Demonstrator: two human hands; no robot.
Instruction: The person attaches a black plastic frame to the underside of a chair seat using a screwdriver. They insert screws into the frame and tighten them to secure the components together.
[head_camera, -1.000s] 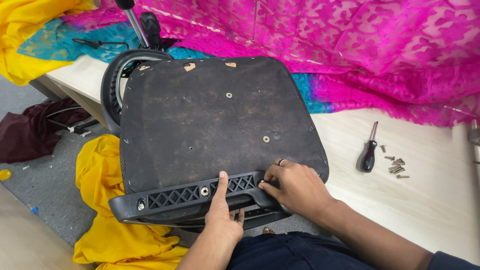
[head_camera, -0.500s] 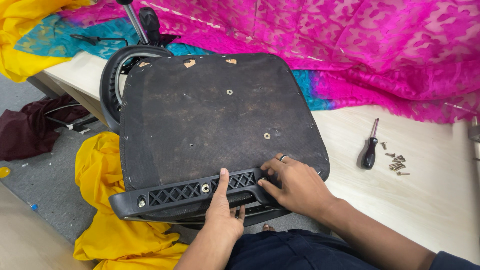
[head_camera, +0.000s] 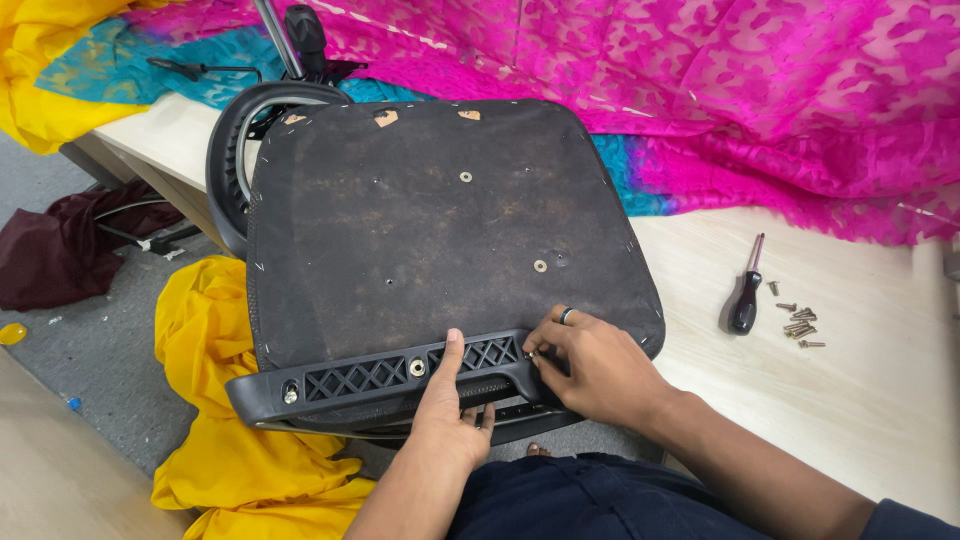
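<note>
Head view: left hand gripping black armrest bracket, right hand pinching a screw (seat base upturned).

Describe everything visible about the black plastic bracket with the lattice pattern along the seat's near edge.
The black plastic bracket with lattice cut-outs runs along the near edge of the upturned dark fabric-covered seat base, tilted slightly down to the left. It looks like moulded hard plastic, with diamond lattice panels and round fastener holes showing metal at two points. The left hand grips its middle, thumb on top. The right hand, wearing a ring, pinches at its right end, where something small and metallic shows at the fingers.
</note>
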